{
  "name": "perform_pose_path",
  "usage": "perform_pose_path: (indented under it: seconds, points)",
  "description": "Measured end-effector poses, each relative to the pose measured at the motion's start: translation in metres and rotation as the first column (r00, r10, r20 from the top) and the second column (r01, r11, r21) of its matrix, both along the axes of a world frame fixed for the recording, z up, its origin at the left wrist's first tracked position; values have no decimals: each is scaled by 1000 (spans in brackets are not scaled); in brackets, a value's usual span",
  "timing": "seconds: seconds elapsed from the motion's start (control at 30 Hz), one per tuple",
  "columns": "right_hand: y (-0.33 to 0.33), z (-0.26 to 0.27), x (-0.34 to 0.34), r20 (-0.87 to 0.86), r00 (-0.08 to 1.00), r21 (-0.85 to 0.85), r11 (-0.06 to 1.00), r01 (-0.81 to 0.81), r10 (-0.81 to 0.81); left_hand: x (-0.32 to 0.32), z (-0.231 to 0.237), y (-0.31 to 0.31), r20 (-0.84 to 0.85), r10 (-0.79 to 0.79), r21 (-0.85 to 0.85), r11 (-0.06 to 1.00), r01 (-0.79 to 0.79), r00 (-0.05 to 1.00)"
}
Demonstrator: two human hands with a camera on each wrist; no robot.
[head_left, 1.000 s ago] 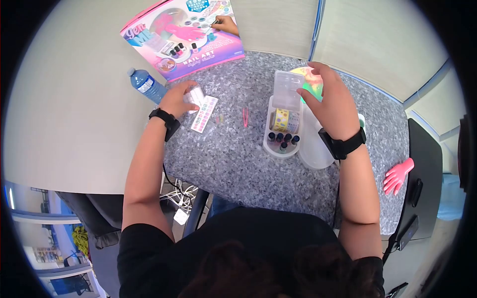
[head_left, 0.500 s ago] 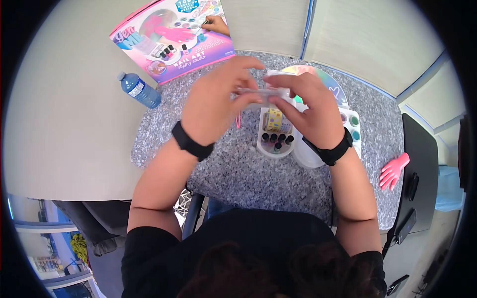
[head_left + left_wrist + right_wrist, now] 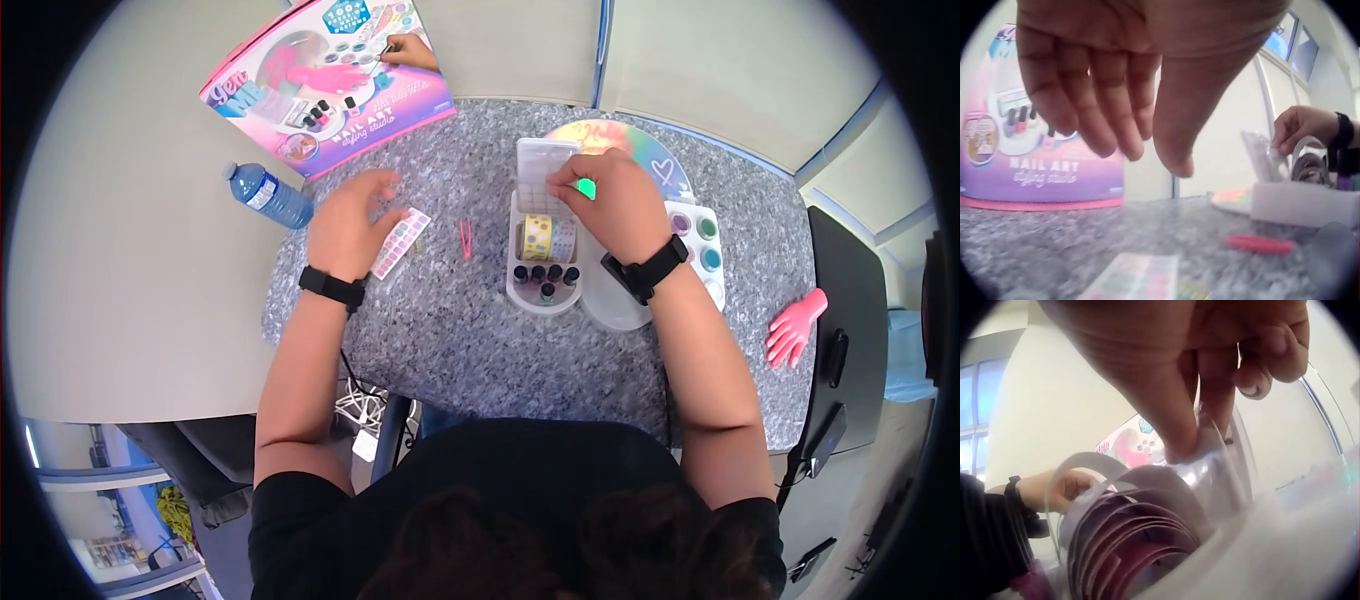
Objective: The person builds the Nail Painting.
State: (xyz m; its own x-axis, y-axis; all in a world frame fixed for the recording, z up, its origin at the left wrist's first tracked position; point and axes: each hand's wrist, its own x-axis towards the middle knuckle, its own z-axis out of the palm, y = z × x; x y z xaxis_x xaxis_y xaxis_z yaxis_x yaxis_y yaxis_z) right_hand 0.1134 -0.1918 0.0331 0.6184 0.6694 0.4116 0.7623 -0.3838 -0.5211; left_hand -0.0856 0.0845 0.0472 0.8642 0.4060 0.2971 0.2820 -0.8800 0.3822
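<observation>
My right hand (image 3: 622, 205) pinches a clear plastic piece (image 3: 1213, 450) between thumb and fingertips at the back of a white organizer (image 3: 512, 292). A clear case with small cells (image 3: 536, 200) stands there, its upper part tilted up. In front of it sit patterned rolls (image 3: 537, 240) and several dark-capped nail polish bottles (image 3: 547, 292). Loosely bent, my left hand (image 3: 345, 230) hovers over the table beside a nail sticker sheet (image 3: 405, 240), with nothing in its fingers. Pink tweezers (image 3: 465, 240) lie between the sheet and the organizer.
A nail art box (image 3: 330, 90) stands at the back left, near a water bottle (image 3: 270, 197). Right of the organizer are a clear lid (image 3: 615, 308) and a tray of colored pots (image 3: 709, 230). An iridescent round board (image 3: 655, 160) lies behind; a pink model hand (image 3: 795, 328) lies far right.
Both hands came together over the organizer around a clear plastic piece, then parted. My left hand has returned left beside the sticker sheet; my right hand keeps a pinch on clear plastic at the organizer.
</observation>
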Motion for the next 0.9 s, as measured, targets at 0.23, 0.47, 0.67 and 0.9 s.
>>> perform_pose_path:
  seconds: [0.23, 0.47, 0.67, 0.9]
  points:
    - [-3, 7, -9, 175, 983, -1, 998, -55, 55, -26, -32, 27, -311, 74, -39, 995, -91, 947]
    - [-6, 33, -24, 260, 963, 186, 975, -117, 66, -24, -38, 31, -213, -26, -149, 989, -6, 977]
    - [-6, 38, -39, 251, 958, 260, 943, -208, 142, -13, 8, -31, 73, -24, -356, 933, 49, 997]
    - [-10, 50, -53, -142, 928, 208, 926, -314, 346, -13, 21, -87, 470, -311, -147, 895, 420, 826]
